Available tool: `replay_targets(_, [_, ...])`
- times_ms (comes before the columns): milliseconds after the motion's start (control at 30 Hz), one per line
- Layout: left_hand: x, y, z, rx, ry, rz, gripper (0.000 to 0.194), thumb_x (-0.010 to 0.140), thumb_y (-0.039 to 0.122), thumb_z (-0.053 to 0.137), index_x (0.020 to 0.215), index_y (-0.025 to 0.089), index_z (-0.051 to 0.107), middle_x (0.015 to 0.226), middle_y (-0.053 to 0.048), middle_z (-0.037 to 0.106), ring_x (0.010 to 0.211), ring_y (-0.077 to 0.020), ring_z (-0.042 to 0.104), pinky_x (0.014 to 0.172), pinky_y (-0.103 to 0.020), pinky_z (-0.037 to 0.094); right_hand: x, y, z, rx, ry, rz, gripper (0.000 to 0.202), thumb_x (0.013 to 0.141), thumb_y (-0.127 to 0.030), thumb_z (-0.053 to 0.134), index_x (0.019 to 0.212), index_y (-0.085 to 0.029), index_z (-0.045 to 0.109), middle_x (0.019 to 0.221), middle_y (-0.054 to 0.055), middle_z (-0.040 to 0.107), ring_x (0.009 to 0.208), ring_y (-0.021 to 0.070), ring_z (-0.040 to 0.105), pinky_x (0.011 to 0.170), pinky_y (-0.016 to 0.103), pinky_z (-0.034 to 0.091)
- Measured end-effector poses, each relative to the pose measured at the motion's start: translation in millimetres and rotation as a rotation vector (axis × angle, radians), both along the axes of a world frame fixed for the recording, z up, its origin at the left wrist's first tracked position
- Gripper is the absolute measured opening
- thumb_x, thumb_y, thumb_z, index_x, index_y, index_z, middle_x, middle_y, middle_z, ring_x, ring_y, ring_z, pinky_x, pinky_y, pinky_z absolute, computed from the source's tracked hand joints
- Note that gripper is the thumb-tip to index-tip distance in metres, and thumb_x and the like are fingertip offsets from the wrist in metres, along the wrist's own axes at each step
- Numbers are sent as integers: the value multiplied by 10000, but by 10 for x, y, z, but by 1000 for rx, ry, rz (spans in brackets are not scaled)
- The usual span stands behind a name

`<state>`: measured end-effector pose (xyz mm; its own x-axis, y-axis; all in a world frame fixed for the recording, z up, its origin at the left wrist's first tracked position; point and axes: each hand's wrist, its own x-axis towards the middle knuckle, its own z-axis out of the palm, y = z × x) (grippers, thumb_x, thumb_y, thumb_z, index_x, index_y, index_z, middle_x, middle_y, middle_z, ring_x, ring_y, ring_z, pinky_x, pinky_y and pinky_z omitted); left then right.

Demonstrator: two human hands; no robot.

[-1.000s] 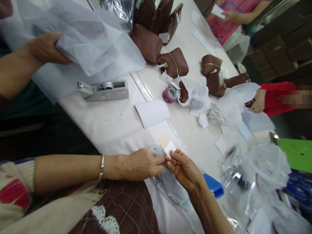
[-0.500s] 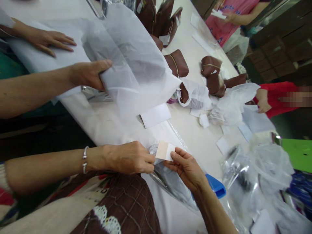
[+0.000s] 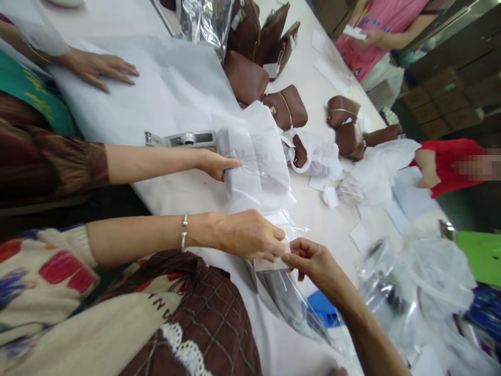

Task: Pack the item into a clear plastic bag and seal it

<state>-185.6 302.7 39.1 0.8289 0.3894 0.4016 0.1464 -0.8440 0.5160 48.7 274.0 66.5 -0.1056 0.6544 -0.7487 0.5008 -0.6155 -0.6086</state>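
Note:
My left hand (image 3: 248, 235), with a silver bracelet at its wrist, reaches across a small beige and white card (image 3: 269, 265). Its fingers are closed at the card's upper part and hide much of it. At the card's right edge, my right hand (image 3: 309, 257) pinches it between thumb and fingers. The two hands' fingertips nearly meet. Under the card lies a clear plastic bag (image 3: 287, 297) with something grey inside. A blue plastic object (image 3: 324, 308) sits below my right hand, partly covered by the bag.
On the left, a co-worker's hand (image 3: 221, 164) holds white wrapping paper (image 3: 258, 156); another hand (image 3: 104, 68) lies flat on a large sheet. A metal tape dispenser (image 3: 191, 139), several brown bags (image 3: 295, 106) and clear plastic (image 3: 383, 277) are on the white table (image 3: 180, 196). Two people stand across it.
My left hand has moved right, over the card, to meet my right fingers. The card now sits slightly lower. The co-worker's hand has brought the paper down and right, uncovering the tape dispenser.

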Motion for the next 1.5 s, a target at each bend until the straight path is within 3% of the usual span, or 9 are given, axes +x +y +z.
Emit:
replay_targets(233, [66, 18, 94, -42, 89, 91, 161, 890, 212, 669, 742, 170, 623, 748, 18, 597, 566, -102, 490, 443, -281, 250, -95, 157, 125, 134, -306, 412, 120, 703, -223, 635, 630, -195, 545, 527, -59, 570, 487, 71, 458, 461, 185, 316])
replay_targets(467, [165, 87, 98, -112, 112, 77, 73, 881, 233, 687, 834, 177, 690, 824, 8, 664, 621, -108, 569, 454, -265, 278, -193, 268, 147, 17, -270, 529, 197, 777, -335, 571, 679, -183, 650, 558, -7, 629, 515, 133, 600, 444, 206, 459])
replay_targets(567, [236, 135, 98, -162, 101, 56, 52, 867, 182, 680, 818, 180, 696, 871, 6, 691, 717, -120, 622, 505, -246, 341, -236, 366, 162, 41, -316, 581, 206, 767, -258, 532, 634, -179, 667, 534, 7, 642, 490, 141, 628, 433, 198, 477])
replay_targets(667, [287, 204, 159, -175, 50, 18, 76, 876, 199, 674, 807, 193, 706, 907, 3, 705, 780, -127, 639, 549, -238, 375, -221, 502, 187, 47, -419, 560, 123, 678, -191, 600, 562, -178, 641, 486, 14, 636, 437, 133, 606, 395, 174, 434])
replay_targets(767, [352, 308, 213, -198, 30, -39, 62, 867, 197, 688, 822, 201, 731, 888, -7, 715, 745, -129, 632, 567, -246, 383, -134, 630, 156, -1, -326, 491, 106, 605, -206, 673, 515, -181, 623, 487, 13, 639, 451, 140, 602, 411, 191, 449])
replay_targets(967, [528, 529, 154, -405, -38, -149, 90, 804, 130, 711, 754, 203, 720, 785, 29, 706, 695, -123, 612, 585, -234, 384, 61, 769, -20, -20, -231, 414, 144, 433, -218, 741, 445, -180, 602, 459, 7, 611, 429, 154, 556, 412, 248, 461])
replay_targets(1100, [591, 641, 109, -432, -98, -165, 119, 768, 105, 722, 682, 180, 689, 715, 30, 669, 667, -121, 580, 598, -238, 374, 165, 802, 23, 31, -220, 365, 156, 486, -294, 713, 467, -188, 601, 476, 3, 603, 436, 119, 515, 445, 237, 448])
replay_targets(1300, [604, 794, 79, -416, -91, -154, 117, 770, 121, 722, 673, 165, 671, 610, 45, 578, 603, -116, 506, 587, -247, 338, 422, 757, 6, -15, -85, 112, 236, 561, -384, 733, 604, -173, 639, 502, -9, 565, 448, 96, 474, 507, 254, 451])
replay_targets(1500, [719, 841, 48, -418, -98, -172, 102, 732, 181, 743, 653, 168, 680, 568, 33, 603, 573, -129, 512, 542, -259, 317, 450, 714, -277, 22, -223, 295, 271, 621, -431, 709, 592, -171, 641, 553, 55, 638, 459, 145, 537, 445, 274, 444])
